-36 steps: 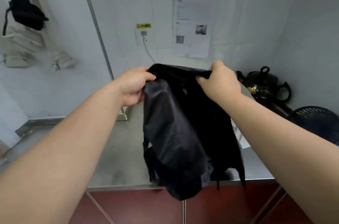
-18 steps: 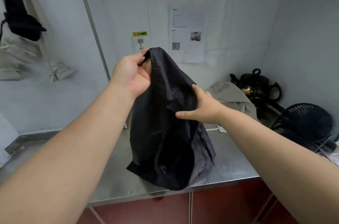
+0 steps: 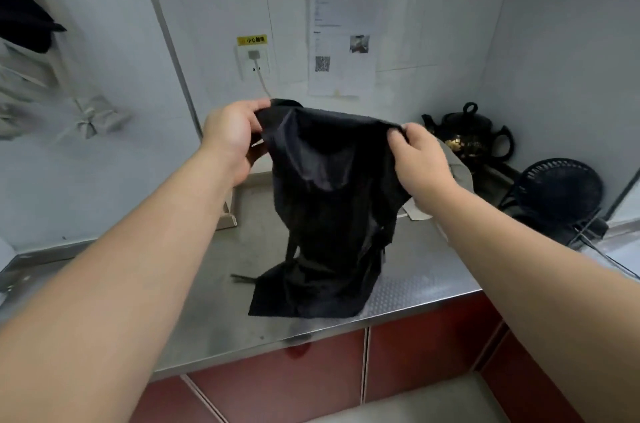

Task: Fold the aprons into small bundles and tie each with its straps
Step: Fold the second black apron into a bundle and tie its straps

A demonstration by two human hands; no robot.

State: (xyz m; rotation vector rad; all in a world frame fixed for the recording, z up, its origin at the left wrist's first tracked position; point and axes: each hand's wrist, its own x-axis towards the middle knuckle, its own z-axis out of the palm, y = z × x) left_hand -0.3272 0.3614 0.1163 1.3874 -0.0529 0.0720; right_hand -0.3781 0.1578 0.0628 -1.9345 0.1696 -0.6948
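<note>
1. Apron [image 3: 329, 208], black and thin, hangs between the two hands above the counter [image 3: 194, 305]. Its lower hem lies crumpled on the steel close to the near edge.
2. The left grip [image 3: 232, 135] pinches the top edge at its left corner. The right grip [image 3: 419, 163] pinches the same edge at its right corner, thumb over the cloth. Both are clenched on fabric.
3. The step in hand looks like spreading the apron before the first fold. To do it well, draw the two corners apart until the top edge runs taut and level, so the cloth drops without twists.
4. Lower it flat, from the hem toward the far side, onto the bare stretch of counter left of the beige cloth [image 3: 457, 173], so the two do not tangle.
5. A strap [image 3: 242, 279] trails on the counter just left of the hem. Find where the straps lie before folding, because they should end up outside the bundle, free for tying.
6. The cloth looks slippery, so each crease probably needs pressing with a flat palm before the next fold.
</note>
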